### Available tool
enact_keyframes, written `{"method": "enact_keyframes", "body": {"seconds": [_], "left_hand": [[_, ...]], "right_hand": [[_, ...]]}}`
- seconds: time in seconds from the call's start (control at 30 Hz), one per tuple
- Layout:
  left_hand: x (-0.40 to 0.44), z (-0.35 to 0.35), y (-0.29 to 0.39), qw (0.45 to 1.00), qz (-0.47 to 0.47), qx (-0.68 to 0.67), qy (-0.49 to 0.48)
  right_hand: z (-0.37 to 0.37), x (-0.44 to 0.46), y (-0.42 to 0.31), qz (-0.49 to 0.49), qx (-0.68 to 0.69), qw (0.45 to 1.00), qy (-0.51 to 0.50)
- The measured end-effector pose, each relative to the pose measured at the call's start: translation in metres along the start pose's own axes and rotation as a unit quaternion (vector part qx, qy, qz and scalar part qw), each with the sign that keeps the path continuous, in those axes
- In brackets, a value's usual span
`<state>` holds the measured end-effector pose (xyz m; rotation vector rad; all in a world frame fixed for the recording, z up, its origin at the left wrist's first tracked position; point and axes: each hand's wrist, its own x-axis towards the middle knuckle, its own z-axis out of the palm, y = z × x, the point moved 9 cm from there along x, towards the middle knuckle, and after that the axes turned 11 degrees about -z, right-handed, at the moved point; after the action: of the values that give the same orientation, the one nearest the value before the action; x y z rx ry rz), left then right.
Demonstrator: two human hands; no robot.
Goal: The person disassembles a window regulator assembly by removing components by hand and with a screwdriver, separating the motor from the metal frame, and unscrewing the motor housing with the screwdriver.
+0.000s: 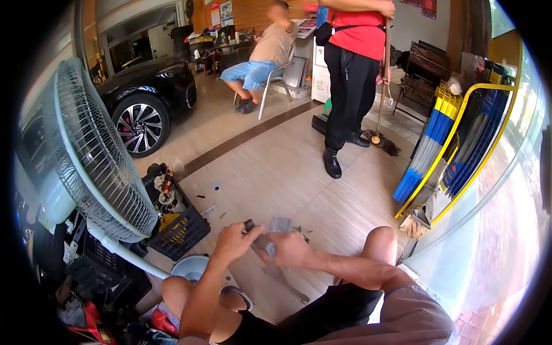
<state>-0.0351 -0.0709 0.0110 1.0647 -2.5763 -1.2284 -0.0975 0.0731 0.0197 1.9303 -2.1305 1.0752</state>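
Between my knees, my left hand is closed around a grey cylinder with a dark upper end; its exact kind is unclear. My right hand, smeared by motion, is curled at the cylinder's lower right side. What the right fingers grip is hidden. Just beyond the hands lies a small grey block-like piece on the floor. Below them a long metal tool, which looks like a wrench, rests on the tiles.
A standing fan and a black crate of tools are on the left, with a light blue basin nearby. Ahead, a person in red holds a mop; another person sits. Folded yellow-blue barriers stand right.
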Motion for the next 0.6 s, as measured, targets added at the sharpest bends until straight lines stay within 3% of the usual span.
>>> {"method": "enact_keyframes", "body": {"seconds": [0.23,0.27,0.37,0.4,0.5,0.53,0.57,0.6], "left_hand": [[-0.017,-0.042,0.019,0.992,0.038,0.111,0.046],[-0.013,-0.044,0.020,0.985,0.102,0.128,0.051],[-0.014,-0.054,0.029,0.986,0.167,0.014,0.000],[0.000,-0.042,0.004,0.985,0.094,-0.085,-0.118],[0.031,-0.028,-0.040,0.972,0.088,-0.076,-0.206],[0.036,-0.024,-0.044,0.970,0.087,-0.092,-0.206],[0.010,-0.032,-0.006,0.947,0.129,-0.219,-0.199],[0.010,-0.037,-0.002,0.962,0.127,-0.170,-0.170]], "right_hand": [[-0.023,0.015,-0.001,0.030,0.157,0.987,0.027],[-0.023,0.015,0.004,0.043,0.208,0.976,0.039],[-0.014,0.018,0.014,0.070,0.333,0.938,0.057],[-0.015,0.022,0.014,0.072,0.357,0.930,0.053],[-0.019,0.031,0.018,0.080,0.345,0.934,0.057],[-0.020,0.034,0.020,0.083,0.329,0.939,0.057],[-0.022,0.037,0.019,0.094,0.349,0.931,0.052],[-0.023,0.041,0.021,0.106,0.370,0.922,0.047]]}}
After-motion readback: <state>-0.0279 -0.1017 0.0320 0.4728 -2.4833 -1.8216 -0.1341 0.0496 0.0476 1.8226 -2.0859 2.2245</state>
